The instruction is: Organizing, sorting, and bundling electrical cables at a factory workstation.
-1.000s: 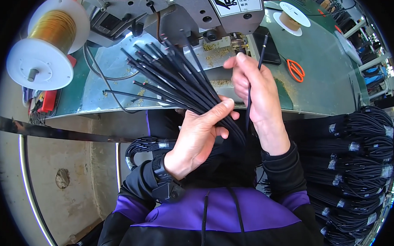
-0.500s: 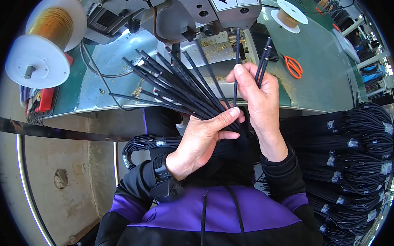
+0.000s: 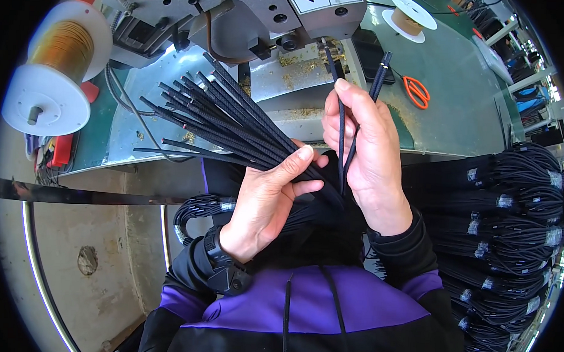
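My left hand is closed around a fanned bundle of black braided cords, whose ends point up and to the left. Its thumb presses across the bundle. My right hand pinches one single cord between thumb and fingertips, with that cord's tip close below the machine head. A few more cords stick up behind the right thumb, held in the same hand. Between the hands the lower ends of the cords blend into dark clothing and are hard to tell apart. Beyond them stands a grey metal machine.
Brass-coloured scraps litter the machine's metal bed. A large spool of golden strip stands left, a smaller spool at the back right. Orange-handled scissors and a dark flat device lie right. Bundled black cords are stacked lower right.
My left hand has moved left with its bundle, widening the distance between the hands. The single cord in my right hand now stands apart from the bundle and leans left at its tip.
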Tool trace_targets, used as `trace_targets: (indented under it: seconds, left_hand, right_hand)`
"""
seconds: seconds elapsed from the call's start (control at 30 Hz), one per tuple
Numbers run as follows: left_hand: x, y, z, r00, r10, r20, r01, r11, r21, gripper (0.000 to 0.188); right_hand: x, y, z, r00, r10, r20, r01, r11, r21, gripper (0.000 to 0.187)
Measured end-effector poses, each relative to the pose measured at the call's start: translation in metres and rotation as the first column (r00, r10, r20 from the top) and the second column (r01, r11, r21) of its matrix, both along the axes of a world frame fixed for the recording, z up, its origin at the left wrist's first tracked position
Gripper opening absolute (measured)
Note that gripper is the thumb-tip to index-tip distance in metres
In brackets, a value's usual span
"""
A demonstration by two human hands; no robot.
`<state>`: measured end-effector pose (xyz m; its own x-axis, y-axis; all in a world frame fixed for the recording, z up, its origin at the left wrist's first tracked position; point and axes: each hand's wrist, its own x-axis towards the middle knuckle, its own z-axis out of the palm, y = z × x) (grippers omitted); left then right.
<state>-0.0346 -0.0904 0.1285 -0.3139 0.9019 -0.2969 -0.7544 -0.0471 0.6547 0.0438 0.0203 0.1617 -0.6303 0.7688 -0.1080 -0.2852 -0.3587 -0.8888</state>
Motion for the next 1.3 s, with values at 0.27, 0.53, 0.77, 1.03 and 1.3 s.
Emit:
trace_targets:
  seconds: [0.27,0.53,0.77,1.03,1.3]
  left_hand:
    - [-0.001,0.002,0.003,1.0,0.016,0.005,-0.017,0.999,0.03,0.018]
    - [-0.001,0.003,0.001,0.999,-0.007,-0.034,0.006,1.0,-0.021,0.018]
    - [0.01,0.004,0.0,0.995,-0.099,-0.03,0.097,0.995,-0.038,0.018]
    - [0.001,0.003,0.003,0.998,0.052,0.034,-0.056,0.989,0.138,0.016]
    - [0.003,0.002,0.0,1.0,0.004,0.008,-0.004,0.998,0.055,0.017]
  right_hand:
    - [-0.008,0.008,0.001,1.0,0.008,-0.002,-0.008,1.0,-0.02,0.026]
    - [-0.016,0.014,-0.004,0.999,-0.027,0.023,0.027,0.999,0.033,0.026]
    - [0.004,0.004,-0.005,0.996,0.068,0.058,-0.078,0.978,0.196,0.028]
    - [-0.02,0.016,0.004,0.984,0.143,-0.11,-0.156,0.979,-0.128,0.028]
    - [-0.007,0.012,0.002,0.988,0.126,-0.085,-0.132,0.989,-0.069,0.028]
